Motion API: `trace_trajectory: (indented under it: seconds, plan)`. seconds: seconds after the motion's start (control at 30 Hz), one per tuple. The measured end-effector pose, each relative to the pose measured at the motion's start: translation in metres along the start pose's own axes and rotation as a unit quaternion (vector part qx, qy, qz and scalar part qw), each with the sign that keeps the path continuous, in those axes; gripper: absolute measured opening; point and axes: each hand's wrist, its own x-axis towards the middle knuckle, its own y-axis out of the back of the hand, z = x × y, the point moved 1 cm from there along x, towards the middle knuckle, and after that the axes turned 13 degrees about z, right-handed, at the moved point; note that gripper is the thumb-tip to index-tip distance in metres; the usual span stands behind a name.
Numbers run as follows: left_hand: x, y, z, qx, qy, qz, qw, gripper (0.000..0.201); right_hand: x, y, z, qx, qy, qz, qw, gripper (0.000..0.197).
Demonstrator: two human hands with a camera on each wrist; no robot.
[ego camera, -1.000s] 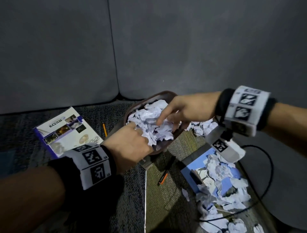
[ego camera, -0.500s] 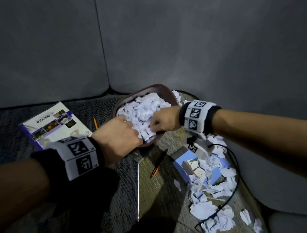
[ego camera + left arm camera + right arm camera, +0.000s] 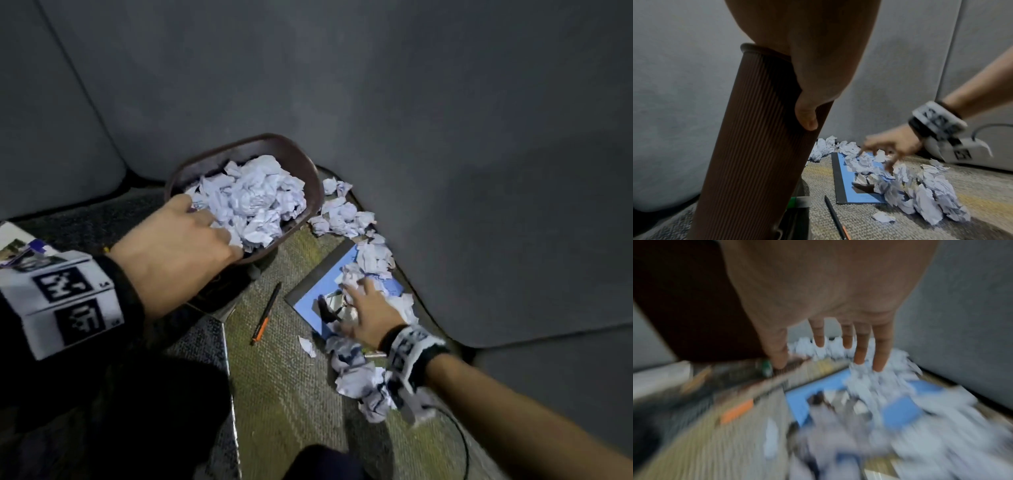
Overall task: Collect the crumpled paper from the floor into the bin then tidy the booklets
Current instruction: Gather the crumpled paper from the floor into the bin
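Head view: brown ribbed bin [image 3: 310, 178] at frame centre is gripped at its near rim by the left hand [image 3: 178, 246], thumb curled over the outer wall, seen in left wrist view; bin is heaped w/ crumpled paper [image 3: 250, 202]. Right hand [image 3: 368, 308], lower right of centre, fingers spread & straight, nothing held, is lowered over loose paper balls [image 3: 352, 377] piled on a blue booklet [image 3: 313, 296] on the carpet. Orange-tipped pen [image 3: 265, 313] lies btwn bin & booklet. Second booklet [image 3: 20, 246] at left edge.
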Motion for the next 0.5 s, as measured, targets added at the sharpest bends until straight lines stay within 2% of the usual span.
trace_trajectory:
  seconds: [0.07,0.13,0.3,0.33,0.5]
  plan:
    - [0.010,0.003,0.011,0.005,0.004,-0.004,1.000,0.028,-0.020,-0.044,0.010,-0.033,0.012,-0.083,0.996,0.107]
    - [0.018,0.000,0.020,0.029,-0.025,0.002,0.999,0.029,-0.029,-0.076,0.009,-0.066,0.051,-0.091,0.992,0.118]
    - [0.025,0.000,0.026,-0.003,-0.037,0.017,0.999,0.013,-0.034,-0.109,0.014,-0.134,0.124,-0.038,0.983,0.109]
    - [0.026,0.001,0.027,0.015,-0.043,-0.010,0.999,0.014,-0.034,-0.110,0.015,-0.127,0.143,-0.035,0.981,0.107]
    - [0.031,-0.008,0.029,0.021,-0.064,-0.012,0.998,0.039,-0.024,-0.109,0.014,-0.136,0.267,-0.060,0.952,0.092]
